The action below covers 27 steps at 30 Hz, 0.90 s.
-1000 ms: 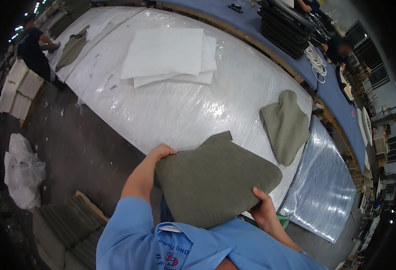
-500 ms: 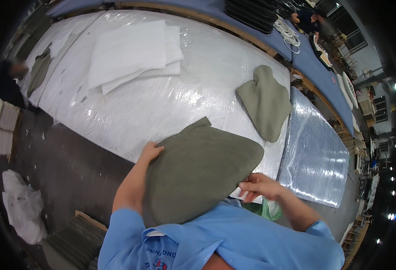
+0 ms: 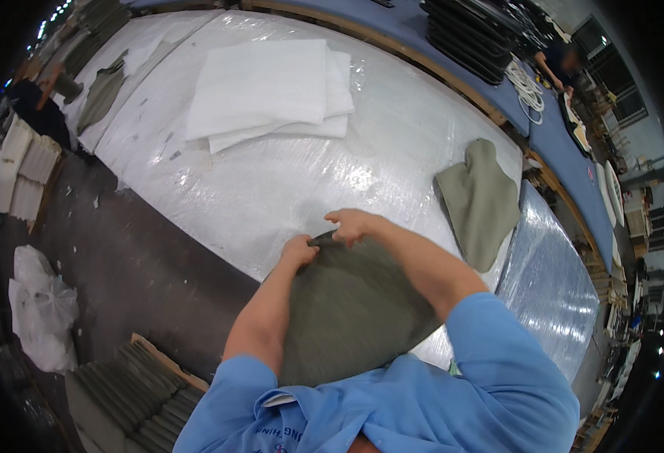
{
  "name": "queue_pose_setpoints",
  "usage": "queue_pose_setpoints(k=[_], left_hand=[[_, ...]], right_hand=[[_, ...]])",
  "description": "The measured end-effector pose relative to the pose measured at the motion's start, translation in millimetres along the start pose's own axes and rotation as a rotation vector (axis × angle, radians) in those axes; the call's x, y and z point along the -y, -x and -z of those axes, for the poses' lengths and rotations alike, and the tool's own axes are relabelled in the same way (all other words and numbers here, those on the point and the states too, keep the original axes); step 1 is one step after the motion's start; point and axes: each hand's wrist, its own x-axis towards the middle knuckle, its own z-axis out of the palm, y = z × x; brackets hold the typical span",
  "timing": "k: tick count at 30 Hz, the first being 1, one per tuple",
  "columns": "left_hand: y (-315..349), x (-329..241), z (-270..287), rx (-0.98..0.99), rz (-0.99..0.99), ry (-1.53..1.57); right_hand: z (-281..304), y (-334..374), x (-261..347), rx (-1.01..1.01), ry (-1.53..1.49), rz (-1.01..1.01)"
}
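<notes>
I hold a stuffed olive-green cushion (image 3: 351, 309) against my body at the near edge of a table covered in clear plastic sheeting (image 3: 286, 181). My left hand (image 3: 299, 250) grips the cushion's top edge on the left. Right beside it, my right hand (image 3: 353, 224) pinches the same top edge, its forearm crossing over the cushion. A flat green cushion cover (image 3: 480, 200) lies on the table to the right, apart from both hands.
A stack of white foam sheets (image 3: 271, 94) lies at the table's far middle. Another green cover (image 3: 99, 94) lies far left near a person. Green cushions (image 3: 132, 385) are stacked on the floor at lower left, beside white bags (image 3: 41, 309). Dark trays (image 3: 471, 34) are stacked beyond.
My right hand has come from under the cushion's right side up to its top edge beside my left hand. The cushion has tilted upright against my body.
</notes>
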Motion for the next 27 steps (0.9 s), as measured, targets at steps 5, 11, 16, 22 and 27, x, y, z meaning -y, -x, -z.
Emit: queue_pose_setpoints(k=[5,11,16,22,27], left_hand=[[8,22,-4,-0.087,-0.075,0.237],[3,7,-11,0.140,0.024,-0.102],[5,2,-25,-0.092,0.072,-0.114],[-13,3,-35,-0.136,0.083,-0.096],[-11,12,-25,-0.137,0.004,-0.104]], right_hand=[[-33,-68,-29,0.266,0.484,-0.075],[-25,-66,-91,-0.200,0.499,-0.002],[-54,-65,-96,-0.465,0.289,-0.052],[-59,-80,-104,-0.628,0.190,-0.032],[-51,-79,-95,-0.518,0.208,-0.098]])
